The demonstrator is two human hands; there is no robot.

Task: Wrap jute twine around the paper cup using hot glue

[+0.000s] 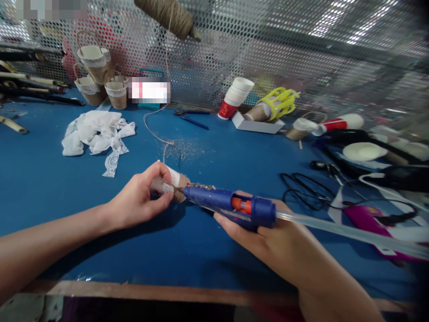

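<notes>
My left hand (139, 197) is closed around a white paper cup (173, 173) that lies tilted on its side just above the table. Brown twine is wrapped around the end of the cup on the right. In my right hand (271, 237) is a blue hot glue gun (214, 200), its nozzle pointing left and touching or almost touching the wrapped twine. A long clear glue stick (321, 226) sticks out of the gun's back. My left fingertips are close to the nozzle and partly hide the cup.
A twine spool (170, 18) hangs above at the mesh wall. White lace (90, 132) is heaped at left, near several twine-wrapped cup baskets (115, 91). Pliers (192, 120) and stacked paper cups (236, 96) stand behind. Black cables (298, 192) tangle at right.
</notes>
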